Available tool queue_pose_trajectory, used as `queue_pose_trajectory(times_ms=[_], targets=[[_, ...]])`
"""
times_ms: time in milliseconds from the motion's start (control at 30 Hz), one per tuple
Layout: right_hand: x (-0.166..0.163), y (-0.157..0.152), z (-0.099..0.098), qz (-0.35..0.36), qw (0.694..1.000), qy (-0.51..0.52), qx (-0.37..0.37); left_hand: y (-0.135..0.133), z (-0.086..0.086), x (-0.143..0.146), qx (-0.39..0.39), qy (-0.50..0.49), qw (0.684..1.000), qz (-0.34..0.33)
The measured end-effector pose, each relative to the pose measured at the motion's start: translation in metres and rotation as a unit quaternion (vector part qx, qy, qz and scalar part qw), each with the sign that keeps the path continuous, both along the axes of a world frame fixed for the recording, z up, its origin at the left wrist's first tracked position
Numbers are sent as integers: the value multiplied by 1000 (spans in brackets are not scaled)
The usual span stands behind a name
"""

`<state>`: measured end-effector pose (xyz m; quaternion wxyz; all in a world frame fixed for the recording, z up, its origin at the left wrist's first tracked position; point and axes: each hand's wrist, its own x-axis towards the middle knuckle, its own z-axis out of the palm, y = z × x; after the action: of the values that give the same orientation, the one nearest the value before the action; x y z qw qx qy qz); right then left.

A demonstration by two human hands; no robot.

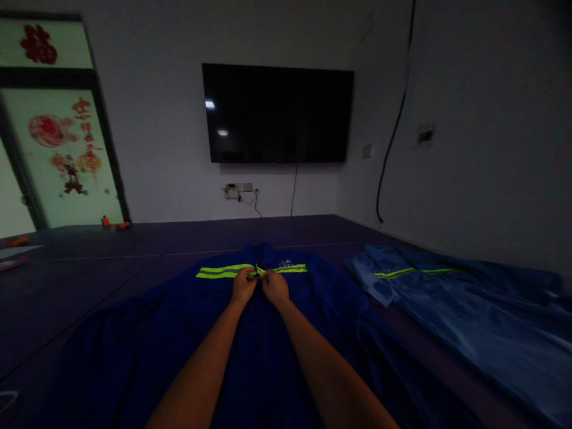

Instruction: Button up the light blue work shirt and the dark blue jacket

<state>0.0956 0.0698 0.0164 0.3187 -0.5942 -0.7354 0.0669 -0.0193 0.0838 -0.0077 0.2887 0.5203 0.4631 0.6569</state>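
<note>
A dark blue work jacket (179,322) with yellow-green reflective chest stripes lies spread out in front of me, its collar at the far end. My left hand (244,286) pinches the front edge at the chest stripe. Close beside it, my right hand (274,286) pinches the opposite front edge at the same height. The fingertips nearly meet over the front opening, and a small fold of stripe sticks up between them. Whether a button or zip is under the fingers is hidden. A pale logo sits above the stripe on the right side.
A second, lighter blue garment (447,304) with thin yellow stripes lies at the right by the wall. Both rest on a dark purple surface (134,250). Small orange objects (121,226) sit far left near the door. A television (279,113) hangs on the back wall.
</note>
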Motion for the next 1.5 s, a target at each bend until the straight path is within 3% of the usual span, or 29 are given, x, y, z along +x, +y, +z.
queue_pose_trajectory(times_ms=[900,1100,1267,1500], targets=[[1,4,0,9,999,35,-5,-3,2,2,11,-28,999,-17],[5,12,-4,63,996,57,-30,-7,4,-1,-13,-64,997,-52],[12,1,-6,125,991,43,-30,-18,4,-3,-60,-95,988,-106],[14,-31,-10,174,985,10,-8,-45,1,1,-61,-45,995,-68]])
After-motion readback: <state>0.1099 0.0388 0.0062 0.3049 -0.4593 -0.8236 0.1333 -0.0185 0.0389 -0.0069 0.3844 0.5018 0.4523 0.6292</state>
